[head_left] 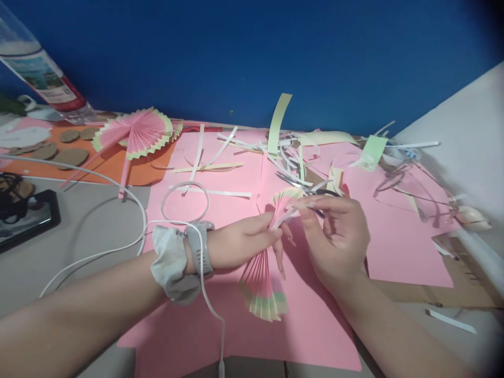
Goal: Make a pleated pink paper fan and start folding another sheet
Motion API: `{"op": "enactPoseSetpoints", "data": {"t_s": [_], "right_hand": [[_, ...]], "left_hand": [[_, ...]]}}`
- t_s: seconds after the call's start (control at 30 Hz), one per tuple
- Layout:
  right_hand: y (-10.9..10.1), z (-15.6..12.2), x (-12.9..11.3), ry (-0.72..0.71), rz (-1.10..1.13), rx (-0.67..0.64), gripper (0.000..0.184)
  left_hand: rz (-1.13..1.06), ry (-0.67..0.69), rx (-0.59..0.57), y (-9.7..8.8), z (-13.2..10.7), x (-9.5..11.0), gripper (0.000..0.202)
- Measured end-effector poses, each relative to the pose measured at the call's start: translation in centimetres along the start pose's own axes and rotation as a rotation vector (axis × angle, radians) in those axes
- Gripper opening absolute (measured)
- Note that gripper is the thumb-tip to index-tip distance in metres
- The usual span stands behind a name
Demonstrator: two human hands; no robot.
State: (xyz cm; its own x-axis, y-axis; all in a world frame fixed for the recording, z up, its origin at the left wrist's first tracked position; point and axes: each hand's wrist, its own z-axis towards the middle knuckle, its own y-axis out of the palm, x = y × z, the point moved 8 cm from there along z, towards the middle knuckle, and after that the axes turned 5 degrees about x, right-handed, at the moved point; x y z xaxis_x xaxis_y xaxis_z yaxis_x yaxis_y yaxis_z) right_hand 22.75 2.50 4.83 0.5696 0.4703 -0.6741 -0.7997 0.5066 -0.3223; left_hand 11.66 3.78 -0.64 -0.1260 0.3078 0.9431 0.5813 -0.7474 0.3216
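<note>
My left hand (252,239) pinches the middle of a pleated paper fan (264,289), pink with yellow-green edges. The fan spreads out below and above the fingers like a bow. My right hand (334,231) is closed, thumb against forefinger, on a thin white paper strip (289,214) that reaches the fan's pinched middle. Whether the strip is fixed to the fan there I cannot tell. Just behind the right fingers lie scissors (293,181), partly hidden by the hand. Large pink paper sheets (315,338) lie under both hands.
Paper strips and curled offcuts (291,157) lie along the back. A finished-looking round pink fan (145,134), cardboard discs (71,157) and a bottle (51,79) stand left. A white cable (202,262) crosses my left wrist. Eyeglasses (417,184) rest right; a phone (29,220) lies left.
</note>
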Motion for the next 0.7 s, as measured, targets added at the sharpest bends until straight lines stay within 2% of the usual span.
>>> {"op": "enactPoseSetpoints", "data": {"t_s": [0.13, 0.23, 0.37, 0.5, 0.7], "right_hand": [[0.4, -0.2, 0.5, 0.046, 0.041, -0.029, 0.015], [0.5, -0.2, 0.5, 0.046, 0.065, -0.041, 0.015], [0.7, -0.1, 0.4, -0.011, 0.097, -0.051, 0.020], [0.7, 0.2, 0.1, -0.044, 0.070, -0.047, 0.022], [0.7, 0.7, -0.6, -0.127, -0.055, -0.041, 0.017]], "left_hand": [[0.120, 0.071, -0.063, 0.2, 0.1, 0.3, 0.020], [0.066, 0.053, -0.105, 0.5, 0.1, 0.2, 0.016], [0.013, 0.010, -0.096, 0.6, 0.1, -0.2, 0.024], [-0.013, 0.012, -0.105, 0.6, 0.0, -0.3, 0.022], [0.122, -0.012, -0.052, 0.2, -0.2, -0.1, 0.022]]}}
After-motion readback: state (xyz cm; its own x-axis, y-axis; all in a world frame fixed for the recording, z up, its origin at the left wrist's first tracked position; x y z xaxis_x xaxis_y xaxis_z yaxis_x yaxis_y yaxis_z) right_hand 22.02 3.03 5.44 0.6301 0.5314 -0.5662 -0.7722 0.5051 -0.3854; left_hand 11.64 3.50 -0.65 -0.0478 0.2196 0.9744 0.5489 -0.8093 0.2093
